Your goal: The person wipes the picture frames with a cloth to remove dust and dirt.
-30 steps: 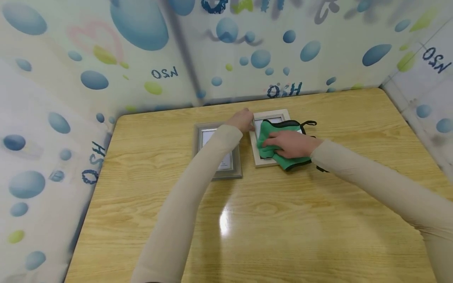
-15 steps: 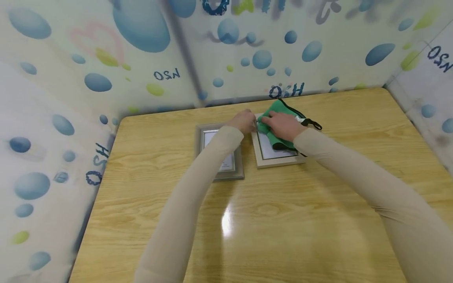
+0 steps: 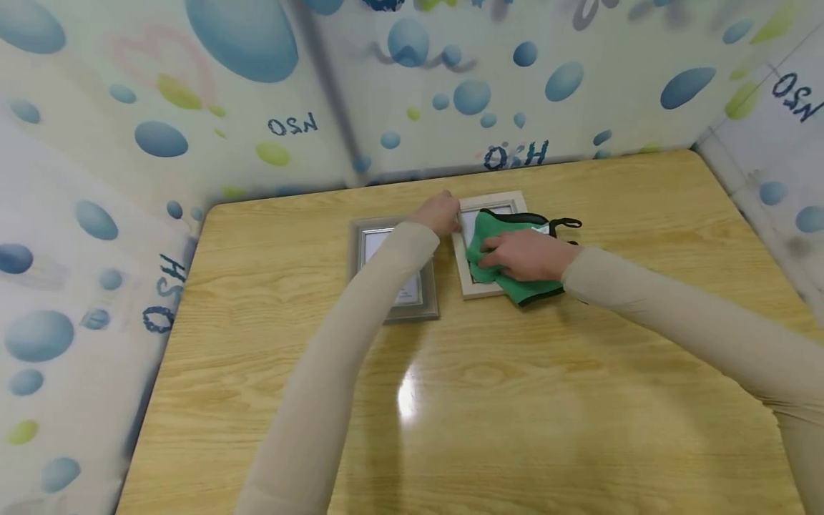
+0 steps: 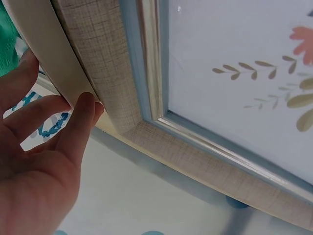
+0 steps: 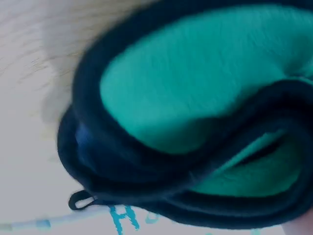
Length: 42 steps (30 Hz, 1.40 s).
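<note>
In the head view a cream picture frame (image 3: 481, 289) lies on the wooden table. My left hand (image 3: 439, 213) holds its left side near the far corner. The left wrist view shows the fingers of that hand (image 4: 44, 166) bent against the frame's pale edge (image 4: 46, 49). My right hand (image 3: 529, 254) grips a green cloth (image 3: 515, 292) with black trim and presses it over the frame's glass. Up close, the right wrist view has the folded cloth (image 5: 166, 93) hiding most of the fingers. A grey picture frame (image 3: 425, 313) lies to the left, partly behind my left sleeve.
The wooden table (image 3: 489, 422) spreads toward me and to both sides. Behind it stands a wall (image 3: 360, 93) patterned with blue drops. The grey frame's picture has flowers and leaves (image 4: 259, 71) on white.
My right hand has slid the cloth over the cream frame, from its far part back toward its near right part. My left hand stays at the frame's edge. The head view has shifted slightly.
</note>
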Each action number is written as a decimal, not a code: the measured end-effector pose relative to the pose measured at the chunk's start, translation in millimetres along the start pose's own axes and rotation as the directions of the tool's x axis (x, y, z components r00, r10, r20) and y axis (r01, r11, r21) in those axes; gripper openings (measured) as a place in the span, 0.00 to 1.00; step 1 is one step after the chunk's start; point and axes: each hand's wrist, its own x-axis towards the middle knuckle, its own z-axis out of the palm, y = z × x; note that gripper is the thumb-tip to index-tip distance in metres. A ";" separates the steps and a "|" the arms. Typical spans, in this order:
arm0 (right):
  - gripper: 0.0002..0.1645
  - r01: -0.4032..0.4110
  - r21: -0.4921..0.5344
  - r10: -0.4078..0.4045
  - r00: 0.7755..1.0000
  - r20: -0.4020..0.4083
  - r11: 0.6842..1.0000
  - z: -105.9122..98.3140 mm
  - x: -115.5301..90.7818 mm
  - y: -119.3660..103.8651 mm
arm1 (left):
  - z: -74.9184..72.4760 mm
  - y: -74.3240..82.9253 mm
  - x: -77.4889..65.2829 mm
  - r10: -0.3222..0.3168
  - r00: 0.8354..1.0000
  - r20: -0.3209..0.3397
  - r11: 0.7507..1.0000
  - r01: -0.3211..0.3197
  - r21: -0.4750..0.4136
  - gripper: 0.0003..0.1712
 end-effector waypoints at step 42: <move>0.21 0.032 0.091 -0.035 0.999 0.038 0.995 -6.9 -9.4 -6.0 | -1.4 -1.5 -6.5 -0.010 1.000 0.009 1.000 0.010 -0.004 0.20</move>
